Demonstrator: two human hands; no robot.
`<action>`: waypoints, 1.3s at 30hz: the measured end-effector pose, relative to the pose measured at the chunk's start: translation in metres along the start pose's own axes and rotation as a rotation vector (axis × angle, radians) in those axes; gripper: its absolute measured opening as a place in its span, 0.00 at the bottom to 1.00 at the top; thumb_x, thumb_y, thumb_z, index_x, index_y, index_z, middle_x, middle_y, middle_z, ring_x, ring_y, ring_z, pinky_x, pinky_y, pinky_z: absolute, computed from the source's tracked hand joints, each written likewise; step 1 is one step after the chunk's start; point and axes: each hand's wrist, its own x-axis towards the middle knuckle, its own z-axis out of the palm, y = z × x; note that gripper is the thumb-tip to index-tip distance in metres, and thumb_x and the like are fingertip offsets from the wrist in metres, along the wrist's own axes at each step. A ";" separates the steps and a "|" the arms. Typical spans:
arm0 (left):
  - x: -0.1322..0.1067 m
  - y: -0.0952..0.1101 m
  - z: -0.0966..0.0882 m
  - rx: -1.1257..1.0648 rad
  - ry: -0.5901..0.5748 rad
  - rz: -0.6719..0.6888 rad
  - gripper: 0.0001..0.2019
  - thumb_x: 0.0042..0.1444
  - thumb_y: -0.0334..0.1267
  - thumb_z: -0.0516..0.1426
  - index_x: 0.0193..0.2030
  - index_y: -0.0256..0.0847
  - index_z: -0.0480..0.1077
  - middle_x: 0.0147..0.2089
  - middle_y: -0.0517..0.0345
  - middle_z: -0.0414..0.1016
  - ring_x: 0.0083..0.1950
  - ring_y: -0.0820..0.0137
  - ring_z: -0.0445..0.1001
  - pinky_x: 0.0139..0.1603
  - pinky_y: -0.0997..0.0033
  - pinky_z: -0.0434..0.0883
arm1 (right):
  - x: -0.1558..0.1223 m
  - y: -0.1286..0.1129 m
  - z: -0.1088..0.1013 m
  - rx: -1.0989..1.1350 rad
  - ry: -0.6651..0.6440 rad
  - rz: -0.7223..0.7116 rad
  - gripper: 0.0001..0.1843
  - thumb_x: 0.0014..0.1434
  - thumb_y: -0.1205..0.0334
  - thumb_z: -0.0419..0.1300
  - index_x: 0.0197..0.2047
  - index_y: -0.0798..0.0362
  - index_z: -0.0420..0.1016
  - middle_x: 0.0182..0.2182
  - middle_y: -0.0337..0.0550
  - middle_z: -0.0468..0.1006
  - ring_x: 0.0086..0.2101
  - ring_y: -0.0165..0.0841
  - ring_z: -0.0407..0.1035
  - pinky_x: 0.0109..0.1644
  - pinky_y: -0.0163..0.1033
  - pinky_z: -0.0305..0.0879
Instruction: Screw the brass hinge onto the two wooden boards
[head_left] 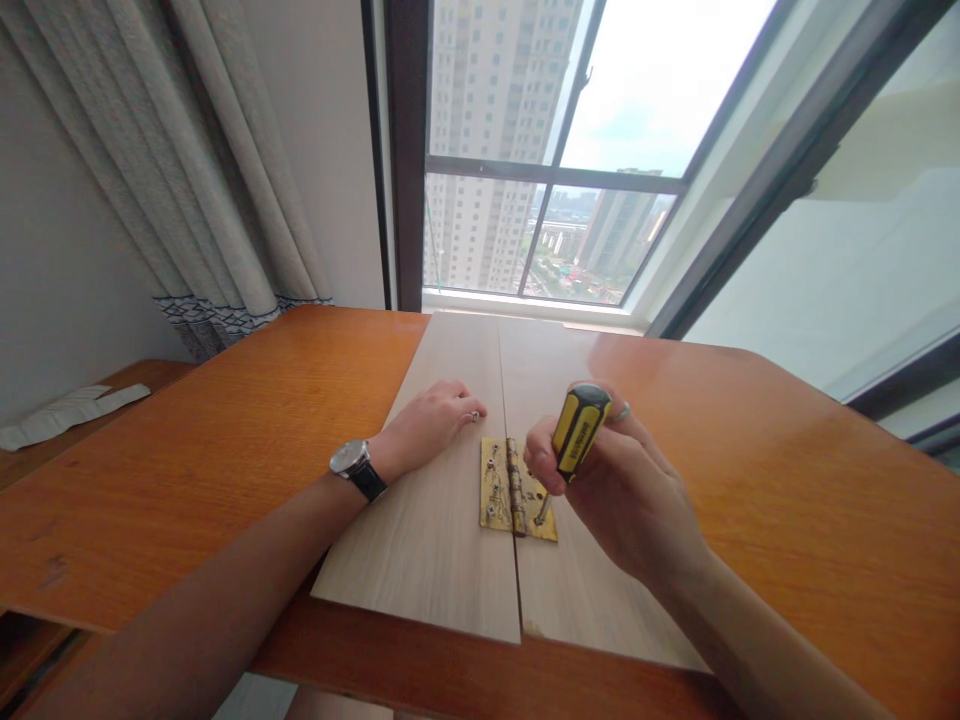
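Tightly curled, the fingers (544, 455) of the right hand (615, 490) are clamped on the handle of a yellow-and-black screwdriver (580, 428). Its thin metal shaft angles down to a screw (540, 517) on the right leaf of a worn brass hinge (517, 490). The left hand (427, 425) lies palm down on the pale left board (420, 540), its fingers (466, 407) loosely together and gripping nothing, just beside the top of the hinge.

The hinge lies flat across the seam between 2 boards, with its knuckle along the gap and 1 leaf on each board. The right board (592, 600) carries the other leaf. As far as the view shows, the hinge is already in position and 1 screw stands at the driver's tip. Dark spots mark the left leaf, but the blur hides which holes hold screws, and the right hand partly covers the right leaf, so the count of fitted screws cannot be told.

Further out, a black-strapped wristwatch (352, 465) circles the left wrist. The boards rest on an orange wooden table (187, 480), below a tall window (547, 230) and a pale curtain (210, 180).
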 end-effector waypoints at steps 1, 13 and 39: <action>0.000 0.000 0.000 -0.003 0.000 0.001 0.10 0.68 0.32 0.55 0.48 0.43 0.78 0.47 0.53 0.76 0.51 0.63 0.73 0.58 0.61 0.72 | 0.000 -0.001 0.001 -0.001 0.001 0.005 0.03 0.67 0.59 0.57 0.41 0.44 0.72 0.26 0.37 0.77 0.27 0.31 0.66 0.35 0.37 0.61; 0.000 0.001 -0.001 -0.001 -0.005 -0.015 0.10 0.68 0.31 0.56 0.48 0.42 0.78 0.47 0.53 0.76 0.52 0.63 0.73 0.58 0.60 0.72 | -0.002 0.008 -0.007 -0.109 -0.067 -0.089 0.11 0.64 0.51 0.66 0.41 0.47 0.71 0.31 0.33 0.73 0.26 0.27 0.61 0.34 0.37 0.56; 0.001 -0.003 0.002 0.058 0.004 0.048 0.11 0.67 0.27 0.54 0.48 0.41 0.77 0.47 0.53 0.77 0.49 0.64 0.74 0.55 0.63 0.73 | -0.002 0.008 -0.001 -0.148 -0.047 -0.037 0.18 0.71 0.45 0.54 0.56 0.44 0.74 0.24 0.34 0.70 0.22 0.28 0.58 0.30 0.38 0.54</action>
